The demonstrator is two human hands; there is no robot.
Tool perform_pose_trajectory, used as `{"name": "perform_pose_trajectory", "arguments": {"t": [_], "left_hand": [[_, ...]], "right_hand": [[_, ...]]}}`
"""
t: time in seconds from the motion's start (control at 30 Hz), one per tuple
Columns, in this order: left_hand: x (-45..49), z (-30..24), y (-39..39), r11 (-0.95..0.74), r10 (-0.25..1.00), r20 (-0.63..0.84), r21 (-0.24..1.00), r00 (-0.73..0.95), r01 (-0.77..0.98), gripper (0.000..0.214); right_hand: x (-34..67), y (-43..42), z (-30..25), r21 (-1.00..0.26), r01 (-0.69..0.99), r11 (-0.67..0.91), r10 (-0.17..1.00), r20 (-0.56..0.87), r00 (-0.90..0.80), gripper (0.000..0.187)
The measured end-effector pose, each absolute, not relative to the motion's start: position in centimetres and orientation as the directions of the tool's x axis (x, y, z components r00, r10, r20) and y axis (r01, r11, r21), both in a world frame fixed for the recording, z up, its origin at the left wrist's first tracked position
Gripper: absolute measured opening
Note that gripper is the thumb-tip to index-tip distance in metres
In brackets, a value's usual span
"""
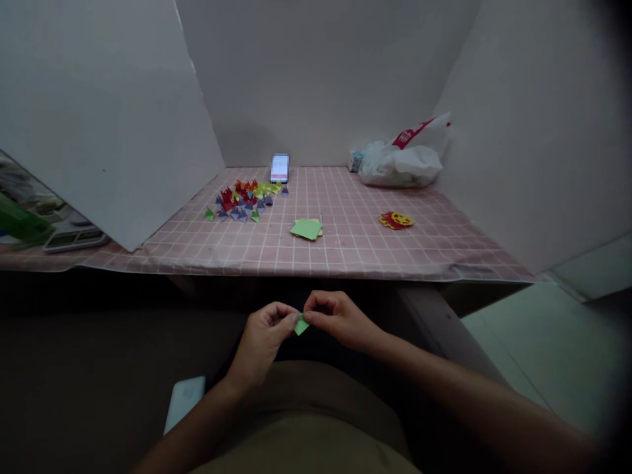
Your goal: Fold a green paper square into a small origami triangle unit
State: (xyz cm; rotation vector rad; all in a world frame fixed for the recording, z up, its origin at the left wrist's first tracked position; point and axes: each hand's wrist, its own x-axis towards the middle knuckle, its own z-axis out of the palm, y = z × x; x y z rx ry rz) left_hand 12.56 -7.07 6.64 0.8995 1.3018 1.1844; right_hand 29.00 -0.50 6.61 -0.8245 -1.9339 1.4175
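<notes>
My left hand [264, 336] and my right hand [342, 320] both pinch small folded light-green paper piece [301, 326], lower centre of frame. Should weigh almost nothing, crease easily, tear if tugged; I judge best hold at edges, fingertips only, light pressure.

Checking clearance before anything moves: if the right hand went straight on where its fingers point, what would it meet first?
Past the green paper piece in its pinch, the right hand would probably meet the left hand first, at its fingertips; exact depth is unclear.
</notes>
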Motion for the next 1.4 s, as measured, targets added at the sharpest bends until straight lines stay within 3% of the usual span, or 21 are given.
{"name": "perform_pose_trajectory", "arguments": {"t": [0.47,0.6,0.73,0.83,0.93,1.0,1.1,1.2,1.3,1.4], "left_hand": [[12.5,5.9,-6.7,0.216,0.97,-0.229,0.966,-0.08,-0.145,0.02],[12.5,5.8,-6.6,0.165,0.962,-0.203,0.965,-0.182,-0.203,0.02],[12.6,5.7,-6.5,0.072,0.946,-0.159,0.953,-0.283,-0.294,0.019],[12.9,5.6,-6.5,0.03,0.948,-0.122,0.954,-0.294,-0.298,0.017],[13.2,5.4,-6.7,0.042,0.948,-0.13,0.956,-0.291,-0.292,0.017],[13.3,5.3,-6.9,0.056,0.949,-0.145,0.952,-0.28,-0.302,0.017],[13.4,5.4,-7.0,0.068,0.956,-0.162,0.933,-0.244,-0.353,0.019],[13.4,5.5,-7.1,0.076,0.958,-0.181,0.908,-0.222,-0.411,0.019],[13.4,5.3,-7.1,0.068,0.96,-0.18,0.893,-0.216,-0.446,0.018],[13.5,5.1,-7.2,0.051,0.964,-0.161,0.895,-0.214,-0.443,0.015]], "right_hand": [[29.0,-0.4,6.0,-0.891,0.179,0.417,0.755,0.23,-0.614,0.012],[29.1,-0.6,6.1,-0.854,0.146,0.5,0.745,0.337,-0.576,0.006],[29.0,-1.0,5.9,-0.716,0.161,0.679,0.647,0.48,-0.592,0.009],[28.8,-1.4,5.4,-0.537,0.274,0.798,0.569,0.52,-0.638,0.015],[28.6,-1.5,4.8,-0.338,0.388,0.857,0.515,0.549,-0.659,0.023],[28.6,-1.5,4.7,-0.288,0.402,0.869,0.493,0.571,-0.657,0.027],[28.7,-1.6,4.8,-0.355,0.393,0.848,0.53,0.573,-0.625,0.026],[28.7,-1.8,5.1,-0.539,0.298,0.788,0.599,0.554,-0.578,0.018],[28.4,-1.9,5.2,-0.747,0.165,0.645,0.711,0.506,-0.488,0.01],[28.1,-2.1,5.2,-0.856,0.11,0.505,0.808,0.424,-0.409,0.009]]}}
